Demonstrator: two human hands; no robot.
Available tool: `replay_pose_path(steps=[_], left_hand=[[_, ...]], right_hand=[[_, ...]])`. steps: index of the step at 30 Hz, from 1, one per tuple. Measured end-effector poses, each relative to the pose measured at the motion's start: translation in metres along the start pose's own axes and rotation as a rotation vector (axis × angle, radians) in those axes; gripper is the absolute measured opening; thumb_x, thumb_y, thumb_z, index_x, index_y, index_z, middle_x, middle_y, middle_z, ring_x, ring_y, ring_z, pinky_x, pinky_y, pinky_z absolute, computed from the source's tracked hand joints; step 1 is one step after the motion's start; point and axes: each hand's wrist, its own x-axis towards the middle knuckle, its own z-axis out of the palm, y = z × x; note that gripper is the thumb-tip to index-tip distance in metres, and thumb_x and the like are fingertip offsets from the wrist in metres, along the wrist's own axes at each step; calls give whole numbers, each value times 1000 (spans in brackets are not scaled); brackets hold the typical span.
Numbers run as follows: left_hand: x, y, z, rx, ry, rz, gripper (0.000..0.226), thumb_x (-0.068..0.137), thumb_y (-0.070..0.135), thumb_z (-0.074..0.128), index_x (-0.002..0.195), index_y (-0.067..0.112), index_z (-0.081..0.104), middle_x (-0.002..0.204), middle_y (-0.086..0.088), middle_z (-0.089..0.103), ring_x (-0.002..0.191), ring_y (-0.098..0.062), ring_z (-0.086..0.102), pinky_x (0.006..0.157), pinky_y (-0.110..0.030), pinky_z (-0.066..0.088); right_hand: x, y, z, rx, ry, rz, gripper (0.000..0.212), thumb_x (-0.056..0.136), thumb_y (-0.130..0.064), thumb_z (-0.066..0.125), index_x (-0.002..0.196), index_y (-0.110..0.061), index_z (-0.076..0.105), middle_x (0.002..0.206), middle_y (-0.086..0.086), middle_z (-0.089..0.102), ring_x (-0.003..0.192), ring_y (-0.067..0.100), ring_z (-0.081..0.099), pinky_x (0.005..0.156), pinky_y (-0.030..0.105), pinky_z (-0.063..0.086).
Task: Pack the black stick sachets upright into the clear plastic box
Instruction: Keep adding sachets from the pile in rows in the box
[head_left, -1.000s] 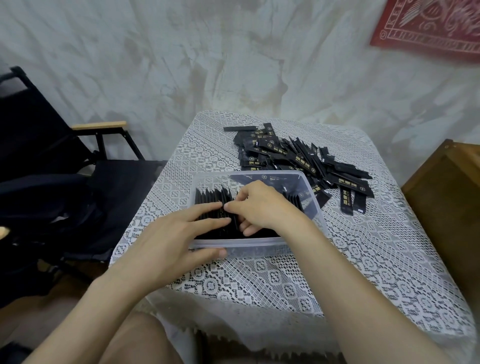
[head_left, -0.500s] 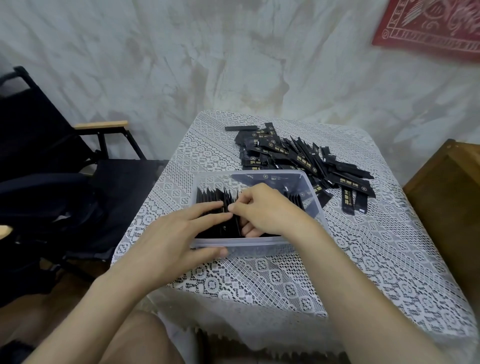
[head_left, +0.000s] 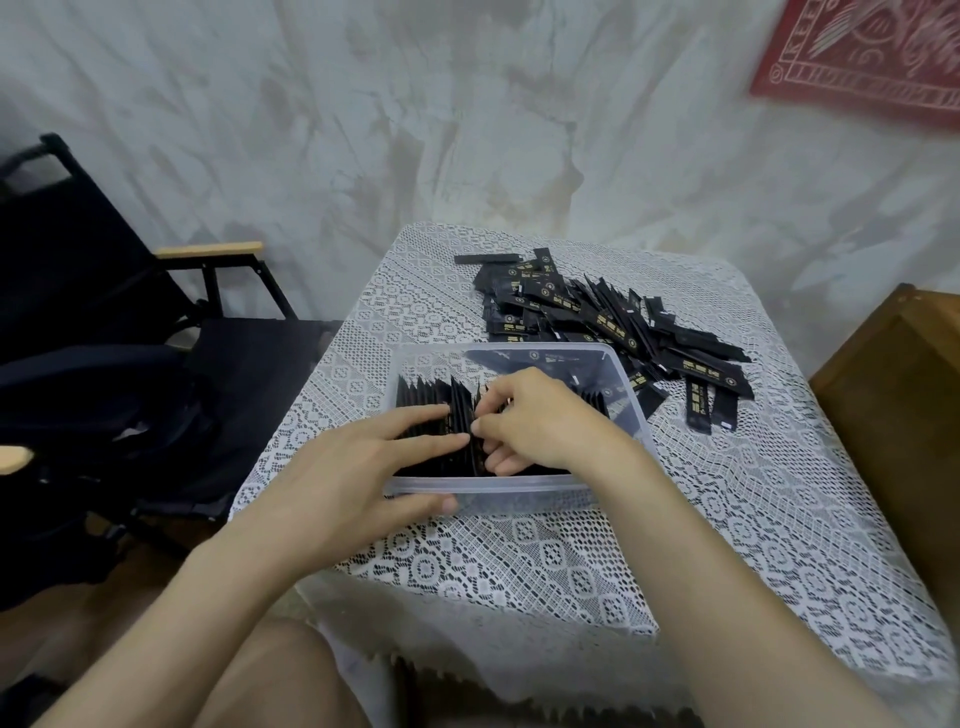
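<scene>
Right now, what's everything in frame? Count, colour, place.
tablecloth: one, white lace, centre frame.
clear plastic box: one, clear, mid-tablecloth.
upright sachets: one row, uncountable, black, in box's left part.
loose sachets: one pile, black with gold print, behind the box.
chair: one, black, far left.
wooden furniture: one, brown, right edge.
wall hanging: one, red, top right.
left hand: fingers straight on the row.
right hand: fingers curled round sachets in box.

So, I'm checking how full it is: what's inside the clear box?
A row of black sachets stands upright in the box, mostly at its left side. The left hand presses on them; the right hand grips some. Whatever lies beneath the hands is covered.
</scene>
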Motion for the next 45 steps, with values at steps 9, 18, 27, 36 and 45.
replay_pose_path(steps=[9, 18, 27, 36, 45], left_hand=[[1, 5, 0, 37, -3, -8, 72, 74, 91, 31, 141, 66, 33, 158, 34, 19, 130, -4, 50, 92, -30, 49], [1, 2, 6, 22, 55, -5, 71, 78, 87, 38, 142, 57, 43, 155, 37, 25, 128, -3, 52, 90, -31, 51], [2, 1, 3, 11, 37, 2, 70, 77, 86, 41, 141, 59, 41, 153, 36, 31, 123, -2, 55, 86, -28, 51], [1, 9, 0, 81, -23, -1, 73, 77, 91, 25, 145, 65, 25, 157, 29, 24, 128, -5, 51, 89, -28, 49], [5, 15, 5, 153, -10, -101, 77, 71, 93, 28, 136, 57, 45, 150, 27, 35, 112, -10, 61, 78, -31, 53]], right_hand=[[3, 0, 5, 14, -32, 15, 8, 98, -9, 60, 97, -17, 63, 83, 14, 77, 76, 26, 78, 87, 42, 62], [0, -2, -1, 114, -10, 4, 18, 98, -22, 66, 110, -9, 64, 80, 5, 72, 79, 26, 78, 86, 41, 63], [5, 0, 6, 92, 13, -9, 20, 93, -24, 73, 104, -9, 64, 77, 7, 74, 72, 24, 77, 77, 42, 65], [-4, -1, -1, 94, -67, -33, 18, 106, -13, 49, 112, -5, 64, 91, 13, 74, 85, 29, 77, 83, 39, 63], [-7, 2, -2, 56, -73, -60, 28, 108, -9, 39, 122, -8, 62, 93, 10, 73, 85, 24, 77, 75, 29, 64]])
